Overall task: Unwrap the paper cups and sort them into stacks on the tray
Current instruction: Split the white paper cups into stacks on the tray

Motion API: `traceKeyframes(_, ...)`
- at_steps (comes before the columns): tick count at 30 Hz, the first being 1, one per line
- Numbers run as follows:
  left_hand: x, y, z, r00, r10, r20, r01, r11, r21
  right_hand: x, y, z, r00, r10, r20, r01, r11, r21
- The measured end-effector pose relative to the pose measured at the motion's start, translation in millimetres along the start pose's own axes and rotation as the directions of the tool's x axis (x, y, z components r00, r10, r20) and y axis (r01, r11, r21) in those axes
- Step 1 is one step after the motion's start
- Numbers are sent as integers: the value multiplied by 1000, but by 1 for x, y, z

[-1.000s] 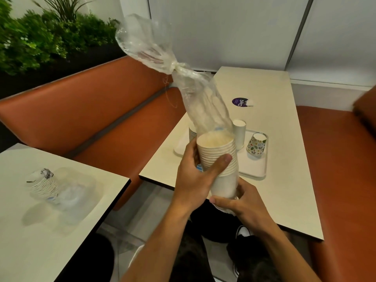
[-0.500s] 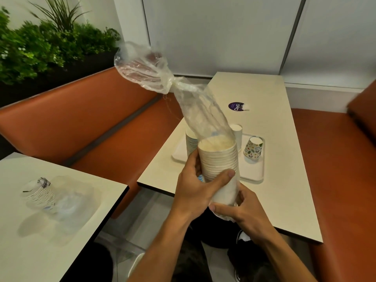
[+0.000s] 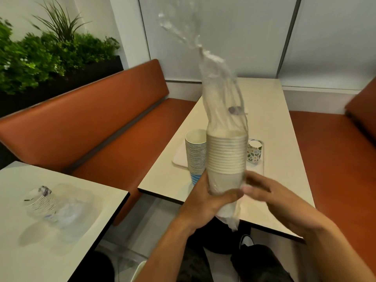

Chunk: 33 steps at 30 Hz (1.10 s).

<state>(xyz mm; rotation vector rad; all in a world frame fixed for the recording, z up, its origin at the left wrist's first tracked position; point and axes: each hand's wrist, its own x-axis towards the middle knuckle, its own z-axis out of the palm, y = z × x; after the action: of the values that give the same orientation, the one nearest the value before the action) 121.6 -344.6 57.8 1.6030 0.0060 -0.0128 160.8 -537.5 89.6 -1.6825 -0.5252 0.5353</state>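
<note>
A stack of cream paper cups stands upright inside a clear plastic wrap, held over the near edge of the table. My left hand grips the bottom of the stack through the wrap. My right hand is blurred, its fingers spread and its fingertips at the stack's lower right side. The wrap's loose tail hangs below the stack. Behind it, a white tray carries a blue-striped cup stack and a floral cup.
A second wrapped bundle of cups lies in crumpled plastic on the near left table. Orange benches flank the main table. A purple sticker on that table shows through the wrap. Plants stand at the back left.
The wrap's knotted top swung from the left to nearly upright. My left hand slid down to the stack's base. My right hand came off the base and moved out to the right.
</note>
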Motion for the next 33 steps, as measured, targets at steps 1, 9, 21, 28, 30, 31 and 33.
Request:
traceKeyframes(1, 2, -2, 2, 1000, 4, -7, -4, 1000, 6, 5, -4, -3, 995, -25, -102, 27, 999, 20)
traceKeyframes(9, 10, -6, 23, 998, -38, -47, 41, 997, 61, 53, -44, 3, 848, -187, -496, 256, 964, 74)
traceKeyframes(21, 8, 2, 23, 996, 59, -63, -60, 998, -18, 39, -17, 21, 904, -187, -384, 246, 963, 111)
traceKeyframes(28, 9, -4, 24, 999, -3, -44, 3, 1000, 2, 36, -21, -4, 966, -143, -216, 163, 984, 74)
traceKeyframes(30, 9, -6, 21, 999, -28, -21, 30, 998, 58, 41, -27, -14, 943, -153, -296, 222, 952, 212)
traceKeyframes(31, 9, -8, 21, 999, -35, -16, 37, 995, 98, 43, -30, -17, 929, -155, -336, 255, 926, 279)
traceKeyframes(33, 8, -9, 26, 998, -38, -46, 45, 986, 161, 49, -34, -18, 910, -161, -383, 289, 906, 308)
